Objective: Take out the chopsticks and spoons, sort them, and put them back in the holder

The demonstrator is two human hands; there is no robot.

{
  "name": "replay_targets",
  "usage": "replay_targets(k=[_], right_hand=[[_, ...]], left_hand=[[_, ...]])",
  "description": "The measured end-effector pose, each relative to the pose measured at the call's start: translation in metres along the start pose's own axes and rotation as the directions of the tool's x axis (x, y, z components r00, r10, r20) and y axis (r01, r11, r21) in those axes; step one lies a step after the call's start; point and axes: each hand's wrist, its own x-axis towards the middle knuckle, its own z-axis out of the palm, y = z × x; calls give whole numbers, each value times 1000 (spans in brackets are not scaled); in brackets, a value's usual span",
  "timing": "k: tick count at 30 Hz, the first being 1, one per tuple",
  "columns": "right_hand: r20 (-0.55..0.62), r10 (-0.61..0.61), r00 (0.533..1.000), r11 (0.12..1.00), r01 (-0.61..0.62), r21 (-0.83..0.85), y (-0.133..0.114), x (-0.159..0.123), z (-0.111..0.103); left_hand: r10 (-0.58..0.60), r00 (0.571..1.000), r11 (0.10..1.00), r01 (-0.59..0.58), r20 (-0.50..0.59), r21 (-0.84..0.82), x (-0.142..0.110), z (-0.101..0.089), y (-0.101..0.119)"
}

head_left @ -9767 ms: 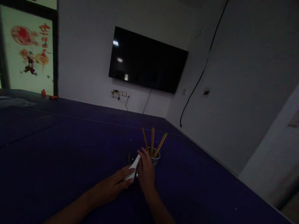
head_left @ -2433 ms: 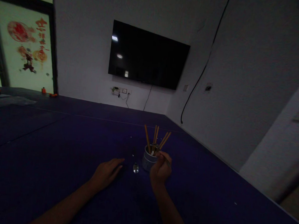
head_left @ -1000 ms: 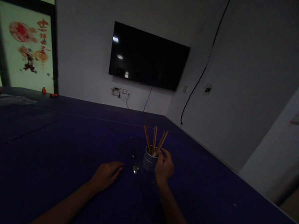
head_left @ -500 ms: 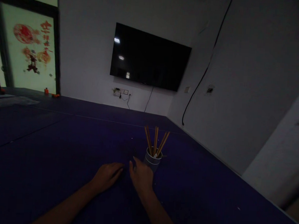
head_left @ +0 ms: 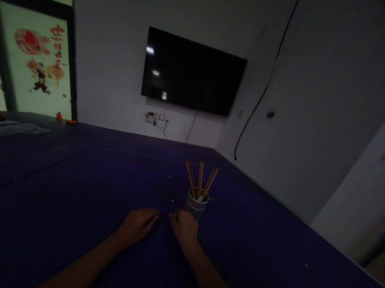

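My left hand [head_left: 139, 224] lies flat on the dark purple surface [head_left: 63, 197], fingers stretched out and holding nothing. My right hand [head_left: 185, 226] is just to its right, its fingers curled down over a small metal spoon [head_left: 175, 213] that lies on the surface; only a tip of the spoon shows. Right behind my right hand stands a small grey cup [head_left: 196, 205] holding several wooden chopsticks [head_left: 199, 180] that fan upward. The room is dim.
The purple surface stretches far to the left and back to a white wall with a black TV [head_left: 191, 73]. A white wall with a hanging black cable [head_left: 259, 100] runs along the right edge. A bright decorated window [head_left: 38, 63] is at far left.
My right hand left the cup's right side, crossed in front of it to the left and came down over the spoon. The left hand stayed flat in place.
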Motion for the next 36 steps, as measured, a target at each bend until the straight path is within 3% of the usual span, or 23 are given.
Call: replay_targets(k=[9, 13, 19, 22, 26, 30, 33, 36], right_hand=[[9, -8, 1000, 1000, 8, 8, 1, 6, -3], [9, -116, 993, 990, 115, 80, -4, 6, -6], [19, -421, 907, 880, 403, 251, -10, 0, -6], [15, -529, 848, 815, 503, 287, -13, -3, -7], [-7, -577, 817, 774, 550, 314, -14, -6, -8], [-100, -567, 818, 770, 569, 288, -12, -7, -6], [-175, -568, 804, 763, 595, 254, -10, -9, -6], [-229, -614, 755, 712, 656, 252, -12, -14, -8]], left_hand=[[-23, 1000, 999, 23, 19, -22, 1, -1, 2], [-58, 998, 998, 58, -17, -4, 1, 0, 2], [-97, 986, 994, 103, -139, 38, 0, -2, -2], [-44, 977, 997, 56, -210, 48, -1, -4, -3], [81, 959, 995, -64, -272, 72, -2, -5, -2], [107, 940, 994, -90, -323, 69, -2, -3, 0], [107, 952, 992, -81, -286, 100, -1, -2, -3], [172, 958, 978, -137, -228, 159, -2, -2, -5]])
